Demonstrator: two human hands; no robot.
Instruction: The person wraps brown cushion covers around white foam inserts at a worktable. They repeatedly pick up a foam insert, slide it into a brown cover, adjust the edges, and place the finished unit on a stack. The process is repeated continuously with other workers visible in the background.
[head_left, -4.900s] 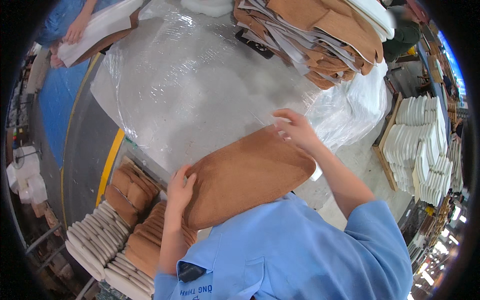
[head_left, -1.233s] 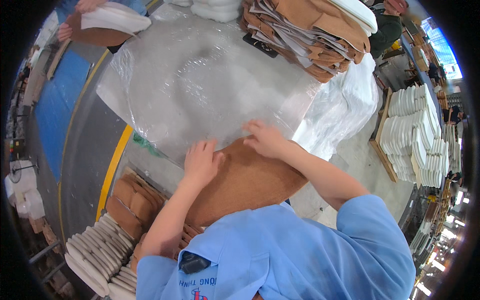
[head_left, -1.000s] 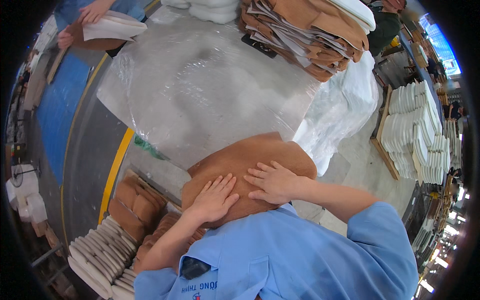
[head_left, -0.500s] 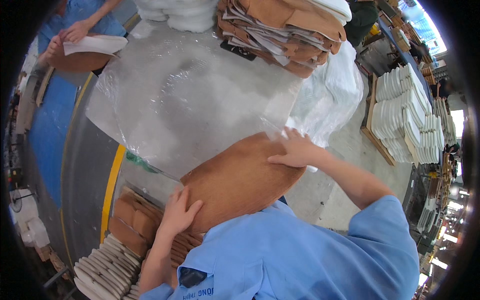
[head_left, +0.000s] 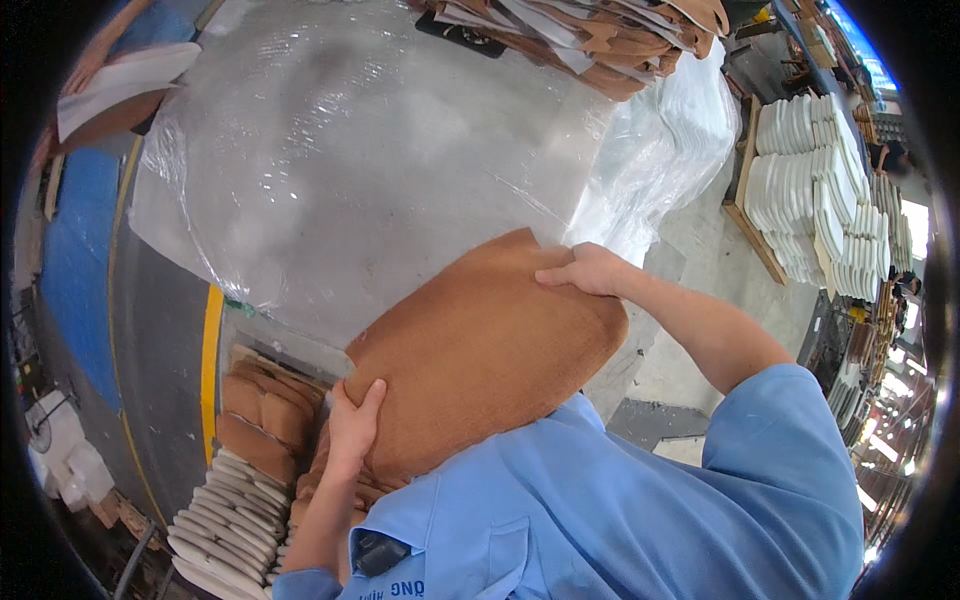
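A brown, fabric-covered curved pad [head_left: 490, 350] is held between my two hands, close against my blue shirt. On its lower left edge my left hand [head_left: 355, 425] is closed, thumb on top and fingers out of sight beneath. My right hand [head_left: 592, 272] grips the upper right edge in the same manner, its thumb lying on the brown face. Beyond the pad's far edge spreads the plastic-wrapped work surface [head_left: 400, 160].
Brown cut pieces with pale backing [head_left: 590, 35] are piled at the far edge. Brown pads [head_left: 265, 405] and white pads [head_left: 235, 525] stand stacked at lower left. White pads on a pallet [head_left: 805, 190] are at right. At far left, another person's hands hold a white-and-brown piece [head_left: 125, 90].
My right hand has gone from spread fingers over the pad to gripping its edge. The pad's far right part now shows more fully. The view has shifted, so the piled pieces sit higher.
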